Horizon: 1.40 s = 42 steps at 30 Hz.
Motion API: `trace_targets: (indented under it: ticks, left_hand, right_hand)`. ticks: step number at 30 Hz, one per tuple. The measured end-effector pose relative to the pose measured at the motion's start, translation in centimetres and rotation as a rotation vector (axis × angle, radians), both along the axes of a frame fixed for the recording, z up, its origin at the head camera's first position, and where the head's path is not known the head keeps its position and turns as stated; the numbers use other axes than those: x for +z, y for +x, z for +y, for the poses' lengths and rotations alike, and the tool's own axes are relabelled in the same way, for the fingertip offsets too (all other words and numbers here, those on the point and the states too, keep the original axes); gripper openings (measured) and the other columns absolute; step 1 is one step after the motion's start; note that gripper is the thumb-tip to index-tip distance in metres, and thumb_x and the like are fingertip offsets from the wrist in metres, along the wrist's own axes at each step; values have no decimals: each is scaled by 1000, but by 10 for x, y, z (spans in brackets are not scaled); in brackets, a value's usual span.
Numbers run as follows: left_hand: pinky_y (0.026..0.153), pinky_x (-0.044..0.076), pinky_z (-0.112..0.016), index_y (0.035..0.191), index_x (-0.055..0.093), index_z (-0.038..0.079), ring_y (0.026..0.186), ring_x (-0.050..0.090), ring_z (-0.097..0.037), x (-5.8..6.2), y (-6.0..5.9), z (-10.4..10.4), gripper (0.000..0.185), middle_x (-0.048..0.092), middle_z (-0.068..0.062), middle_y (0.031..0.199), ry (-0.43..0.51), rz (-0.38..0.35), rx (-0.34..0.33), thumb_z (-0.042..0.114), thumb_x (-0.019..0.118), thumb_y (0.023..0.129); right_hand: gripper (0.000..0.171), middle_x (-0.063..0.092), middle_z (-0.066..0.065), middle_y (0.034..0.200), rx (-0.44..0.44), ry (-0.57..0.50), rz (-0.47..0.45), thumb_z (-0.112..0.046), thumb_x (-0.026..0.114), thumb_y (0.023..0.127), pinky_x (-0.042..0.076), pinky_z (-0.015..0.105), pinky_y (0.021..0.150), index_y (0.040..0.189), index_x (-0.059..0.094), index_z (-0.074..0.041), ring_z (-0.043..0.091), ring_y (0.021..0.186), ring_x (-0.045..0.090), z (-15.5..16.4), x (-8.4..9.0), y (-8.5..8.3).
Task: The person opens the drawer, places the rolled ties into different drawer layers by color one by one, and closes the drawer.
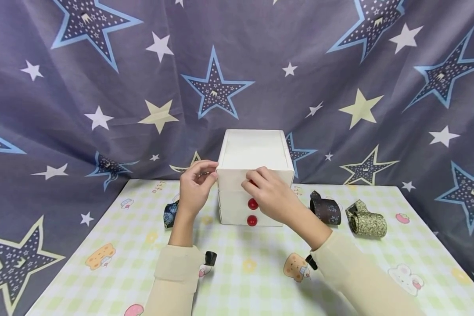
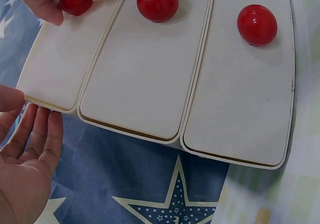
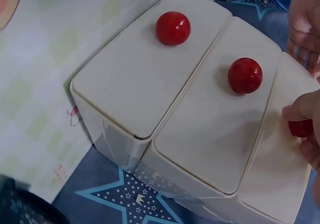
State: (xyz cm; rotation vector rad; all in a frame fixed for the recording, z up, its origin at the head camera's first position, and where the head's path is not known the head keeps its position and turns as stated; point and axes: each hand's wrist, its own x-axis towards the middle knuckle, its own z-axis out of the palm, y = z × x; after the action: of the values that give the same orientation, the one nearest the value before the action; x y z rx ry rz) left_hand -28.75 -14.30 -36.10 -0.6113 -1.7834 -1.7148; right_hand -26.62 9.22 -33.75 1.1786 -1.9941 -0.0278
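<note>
A white three-drawer box (image 1: 256, 151) stands on the table with its drawer fronts facing me. My right hand (image 1: 272, 195) pinches the red knob (image 3: 301, 128) of the top drawer between thumb and fingers. At the upper left corner of the box is my left hand (image 1: 195, 186), its fingers (image 2: 42, 129) fairly straight and touching the side, the thumb close to the front edge. Below the held knob, a middle red knob (image 1: 253, 203) and a bottom red knob (image 1: 252, 220) show on their drawers. All three drawers look closed.
Left of the box, partly behind my left wrist, lies a rolled blue necktie (image 1: 170, 214). Right of it are a rolled dark necktie (image 1: 325, 210) and a rolled yellow-green necktie (image 1: 367, 223). A checked cloth (image 1: 249, 285) covers the table; a star-patterned curtain (image 1: 256, 39) hangs behind.
</note>
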Motion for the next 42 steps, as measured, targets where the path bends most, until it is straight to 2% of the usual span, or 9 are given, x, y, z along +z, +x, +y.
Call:
trace_targets:
  ticks: [5, 13, 17, 23, 34, 42]
  left_hand:
    - [74, 53, -17, 110, 70, -14, 91, 65, -14, 0, 1, -1, 23, 64, -28, 112, 4, -5, 15, -15, 69, 88]
    - [74, 54, -19, 109, 73, -8, 92, 66, -14, -3, -3, -4, 20, 66, -21, 109, 1, 18, 14, -10, 70, 89]
    - [74, 54, -19, 109, 72, -10, 92, 66, -13, -2, -3, -4, 20, 66, -22, 110, 5, 3, 22, -12, 70, 89]
    - [75, 54, -18, 112, 70, -13, 94, 66, -14, -2, -3, -3, 23, 64, -27, 115, 18, -6, 0, -13, 69, 89]
    - [76, 56, -21, 109, 72, -9, 93, 67, -11, -3, -3, -3, 21, 66, -21, 111, 16, 7, -20, -14, 66, 90]
    - [75, 54, -19, 111, 71, -11, 94, 66, -14, -2, -3, -2, 22, 65, -25, 113, 15, -2, -18, -13, 68, 89]
  right_hand:
    - [10, 63, 10, 109, 10, 62, 60, -2, 64, 97, 51, 35, 80, 105, 69, -5, 28, 98, 57, -2, 0, -4]
    - [5, 61, 11, 108, 4, 126, 115, -5, 61, 99, 50, 36, 79, 97, 66, -5, 29, 98, 55, -2, 0, -8]
    - [5, 60, 11, 109, 5, 176, 133, -6, 61, 100, 50, 36, 80, 96, 64, -5, 29, 98, 54, -1, 3, -9]
    - [4, 60, 12, 109, 17, 230, 172, -6, 63, 99, 49, 36, 81, 97, 64, -3, 29, 96, 52, 0, 7, -11]
    - [8, 57, 10, 108, -10, 301, 209, -8, 69, 96, 46, 35, 78, 102, 65, -4, 28, 95, 49, 3, 10, -10]
    - [7, 56, 10, 106, -14, 332, 184, -9, 66, 98, 45, 35, 77, 103, 64, -4, 28, 94, 49, 5, 13, -9]
